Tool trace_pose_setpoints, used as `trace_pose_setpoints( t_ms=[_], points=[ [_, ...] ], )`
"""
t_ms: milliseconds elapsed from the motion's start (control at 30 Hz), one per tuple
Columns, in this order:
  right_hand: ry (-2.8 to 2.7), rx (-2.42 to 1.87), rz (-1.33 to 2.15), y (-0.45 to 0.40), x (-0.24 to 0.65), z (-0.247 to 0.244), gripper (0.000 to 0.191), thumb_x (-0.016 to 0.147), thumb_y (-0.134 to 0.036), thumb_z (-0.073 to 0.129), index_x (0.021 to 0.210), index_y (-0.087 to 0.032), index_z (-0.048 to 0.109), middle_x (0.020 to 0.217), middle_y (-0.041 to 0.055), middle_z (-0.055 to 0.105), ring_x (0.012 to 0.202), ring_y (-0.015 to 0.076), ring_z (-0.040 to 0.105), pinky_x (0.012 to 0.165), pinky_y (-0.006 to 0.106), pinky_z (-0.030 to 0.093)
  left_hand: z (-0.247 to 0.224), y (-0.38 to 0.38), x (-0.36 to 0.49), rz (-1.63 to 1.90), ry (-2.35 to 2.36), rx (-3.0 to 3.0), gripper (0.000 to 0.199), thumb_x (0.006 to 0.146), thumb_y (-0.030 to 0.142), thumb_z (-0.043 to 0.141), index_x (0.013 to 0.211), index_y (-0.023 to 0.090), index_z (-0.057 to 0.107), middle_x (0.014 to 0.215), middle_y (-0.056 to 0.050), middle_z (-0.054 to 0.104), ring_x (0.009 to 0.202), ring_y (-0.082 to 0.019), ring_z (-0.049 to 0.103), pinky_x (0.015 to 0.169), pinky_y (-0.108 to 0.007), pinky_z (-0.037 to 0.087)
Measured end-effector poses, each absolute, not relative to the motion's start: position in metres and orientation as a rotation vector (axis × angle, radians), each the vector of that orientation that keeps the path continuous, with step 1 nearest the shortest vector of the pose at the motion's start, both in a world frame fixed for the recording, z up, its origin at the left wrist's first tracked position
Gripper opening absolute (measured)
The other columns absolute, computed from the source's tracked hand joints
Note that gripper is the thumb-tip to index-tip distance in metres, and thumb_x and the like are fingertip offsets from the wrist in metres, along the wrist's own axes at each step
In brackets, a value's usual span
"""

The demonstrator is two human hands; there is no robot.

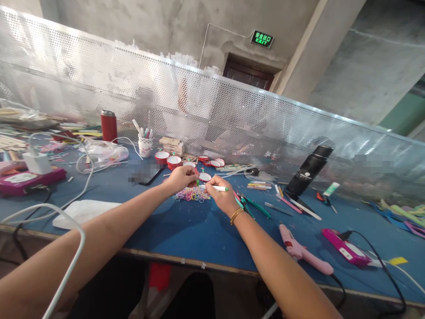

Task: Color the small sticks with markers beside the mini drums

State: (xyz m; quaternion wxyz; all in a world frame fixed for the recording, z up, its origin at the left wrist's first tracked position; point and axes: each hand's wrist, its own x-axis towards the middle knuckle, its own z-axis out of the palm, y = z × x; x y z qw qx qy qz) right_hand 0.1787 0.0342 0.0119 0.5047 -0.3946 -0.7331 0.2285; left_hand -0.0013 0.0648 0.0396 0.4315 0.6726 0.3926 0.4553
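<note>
My left hand (182, 178) is closed, its fingertips pinching a small red and green piece (197, 177) that is too small to identify. My right hand (223, 192) grips a white marker (219, 188) with a green end, its other end pointing left toward that piece. Below both hands lies a heap of colourful rubber bands (190, 194). Just behind the fingers are round white discs with red rims (174, 161), some stacked, several with a small green bit on top. Green-handled pliers (258, 206) rest beside my right wrist.
Farther back stand a paper cup of pens (145, 146) and a red can (109, 126). A phone (151, 174) lies left. On the right are a black bottle (308, 170), a pink glue gun (303, 252) and a magenta power strip (347, 248). A white cable (78, 221) crosses my left forearm.
</note>
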Motion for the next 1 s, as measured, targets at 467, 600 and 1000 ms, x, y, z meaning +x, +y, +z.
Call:
trace_pose_setpoints(
  t_ms=[467, 600, 1000],
  points=[
    [-1.754, -0.958, 0.545, 0.0327, 0.1799, 0.0148, 0.015, 0.081, -0.034, 0.054, 0.072, -0.022, 0.053, 0.065, -0.0015, 0.06, 0.06, 0.015, 0.056, 0.057, 0.025, 0.042, 0.04, 0.0643, -0.0017, 1.147, 0.969, 1.673, 0.008, 0.079, 0.021, 0.06, 0.075, 0.015, 0.057, 0.058, 0.0, 0.063, 0.051, -0.009, 0.059, 0.055, -0.022, 0.049],
    [-1.75, -0.973, 0.549, 0.033, 0.1794, 0.0149, 0.016, 0.08, -0.035, 0.054, 0.071, -0.022, 0.053, 0.063, -0.0021, 0.059, 0.058, 0.0145, 0.055, 0.056, 0.025, 0.041, 0.0406, 0.0641, -0.0012, 1.149, 0.972, 1.636, 0.006, 0.079, 0.02, 0.06, 0.076, 0.016, 0.057, 0.057, 0.001, 0.063, 0.05, -0.009, 0.059, 0.054, -0.021, 0.048],
    [-1.729, -0.963, 0.56, 0.0341, 0.1805, 0.0149, 0.017, 0.081, -0.036, 0.054, 0.072, -0.022, 0.052, 0.064, -0.0015, 0.061, 0.059, 0.0155, 0.057, 0.056, 0.025, 0.042, 0.0424, 0.0625, -0.0014, 1.149, 0.97, 1.606, 0.009, 0.077, 0.022, 0.064, 0.075, 0.016, 0.057, 0.057, 0.001, 0.063, 0.05, -0.008, 0.059, 0.053, -0.02, 0.047]
  ],
)
